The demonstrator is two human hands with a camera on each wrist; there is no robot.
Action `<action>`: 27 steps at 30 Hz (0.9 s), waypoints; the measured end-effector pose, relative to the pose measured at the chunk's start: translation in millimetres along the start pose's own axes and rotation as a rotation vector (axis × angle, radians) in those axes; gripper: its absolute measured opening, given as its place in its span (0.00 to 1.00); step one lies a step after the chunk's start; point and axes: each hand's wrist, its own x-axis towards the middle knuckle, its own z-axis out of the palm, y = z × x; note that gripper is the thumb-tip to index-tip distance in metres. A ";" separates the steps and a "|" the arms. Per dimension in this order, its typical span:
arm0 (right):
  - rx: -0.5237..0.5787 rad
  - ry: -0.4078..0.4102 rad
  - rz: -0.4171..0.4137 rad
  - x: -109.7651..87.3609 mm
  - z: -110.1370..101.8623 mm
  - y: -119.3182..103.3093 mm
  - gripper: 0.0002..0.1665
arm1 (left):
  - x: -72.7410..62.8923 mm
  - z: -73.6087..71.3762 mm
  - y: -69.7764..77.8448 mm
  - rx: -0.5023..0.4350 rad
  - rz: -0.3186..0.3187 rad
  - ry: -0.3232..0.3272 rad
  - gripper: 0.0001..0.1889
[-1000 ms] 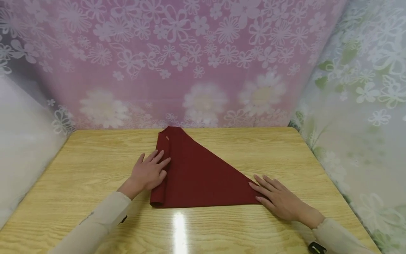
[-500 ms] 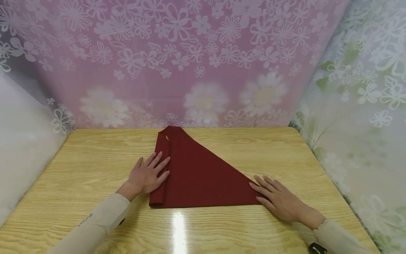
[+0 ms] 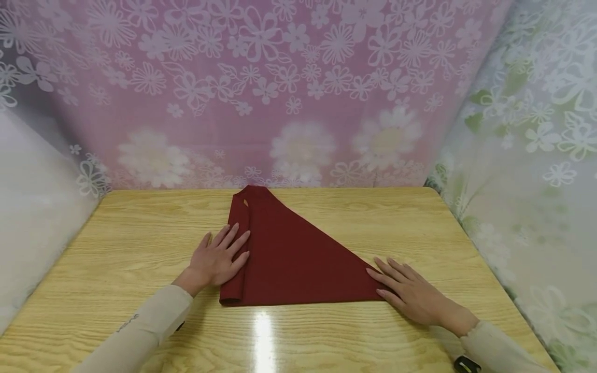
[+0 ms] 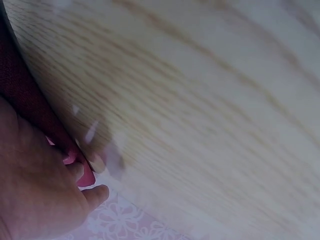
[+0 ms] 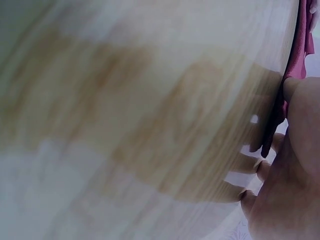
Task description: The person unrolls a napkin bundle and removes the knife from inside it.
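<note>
As maroon cloth [image 3: 298, 259] lies flat, left side folded, right slanting

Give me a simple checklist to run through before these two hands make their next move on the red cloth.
1. Left hand on the folded strip: ok, spread over it.
2. Right hand at the cloth's right-hand corner: ok, resting on it.
3. Main part of the red cloth smooth: ok, no large creases show.
4. Folded strip pressed flat: not ok, its near end shows a rounded curl.
5. Cloth wholly on the table: cannot tell, its far tip reaches the far edge and may poke past it.
6. Layers underneath lying neatly: cannot tell, they are hidden.
</note>
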 end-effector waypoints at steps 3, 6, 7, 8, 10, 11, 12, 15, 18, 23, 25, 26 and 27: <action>-0.002 0.010 -0.008 -0.2 0.9 1.1 0.29 | 0.2 -1.2 -0.1 0.006 0.002 0.006 0.31; -0.005 0.009 -0.010 0.2 1.7 1.9 0.28 | 0.3 -2.6 -0.3 0.017 0.011 0.020 0.31; -0.008 0.012 -0.013 0.0 2.5 2.7 0.28 | 0.2 -3.1 -0.2 0.025 0.012 0.020 0.31; -0.007 0.018 -0.017 -0.2 3.2 3.1 0.28 | 0.2 -3.9 0.2 0.028 0.016 0.027 0.30; -0.019 0.032 -0.027 -1.5 6.5 6.2 0.29 | 0.3 -5.3 1.3 0.034 0.020 0.033 0.30; -0.022 0.043 -0.034 -1.9 7.2 7.0 0.29 | 0.6 -5.9 2.0 0.035 0.019 0.037 0.30; -0.031 0.044 -0.036 -2.6 8.3 8.4 0.29 | 0.9 -6.5 2.9 0.035 0.021 0.043 0.30; -0.054 0.052 -0.041 -4.3 11.7 11.3 0.30 | 2.1 -7.2 6.5 0.035 0.026 0.061 0.31; -0.032 0.033 -0.028 -3.4 9.2 9.0 0.30 | 3.0 -8.2 11.5 0.040 0.037 0.067 0.31; 0.002 -0.021 0.011 -0.7 1.7 2.0 0.28 | 3.9 -10.6 18.3 0.066 0.048 0.030 0.30; -0.007 -0.038 0.022 -0.5 0.0 0.7 0.28 | 4.1 -11.0 19.6 0.076 0.044 0.006 0.29; -0.009 -0.042 0.025 -0.6 -0.5 0.3 0.28 | 4.1 -11.0 20.0 0.076 0.041 -0.005 0.29; -0.012 -0.045 0.028 -0.8 -0.8 0.2 0.28 | 4.3 -10.9 20.1 0.074 0.037 -0.015 0.29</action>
